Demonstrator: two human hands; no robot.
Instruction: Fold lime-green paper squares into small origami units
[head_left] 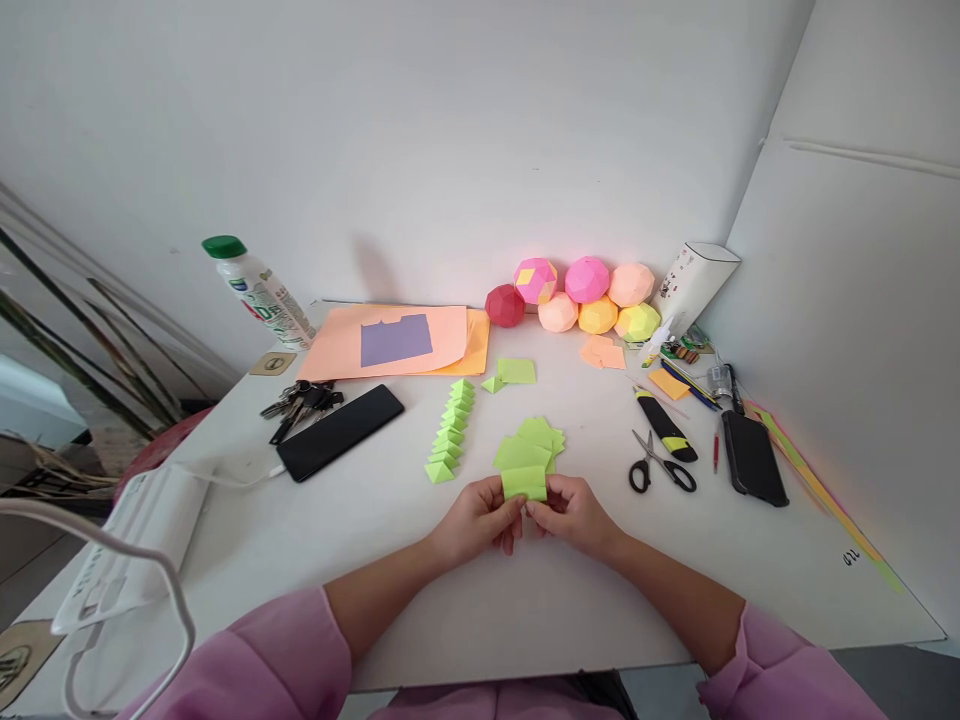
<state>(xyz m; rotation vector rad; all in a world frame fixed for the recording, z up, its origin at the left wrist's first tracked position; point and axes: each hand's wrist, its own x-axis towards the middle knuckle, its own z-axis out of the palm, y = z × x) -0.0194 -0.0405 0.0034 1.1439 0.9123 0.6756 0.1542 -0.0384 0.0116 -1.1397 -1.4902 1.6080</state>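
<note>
My left hand (485, 514) and my right hand (574, 512) pinch a green paper square (524, 480) by its lower part, one from each side. A crease runs across the paper, and its lower edge is turned up under my thumbs. Just beyond it lies a loose pile of green paper pieces (534, 440). To the left stands a row of folded green paper units (450, 430), nested one behind another. Farther back are a single small folded unit (492, 384) and a flat green sheet (517, 371).
Faceted paper balls (587, 280) sit along the wall. Scissors (660, 466), a utility knife (666, 426) and a black phone case (754, 458) lie right. A phone (341, 432), keys (304, 402), peach paper sheets (337, 340), a bottle (262, 295) and a power strip (139, 545) occupy the left.
</note>
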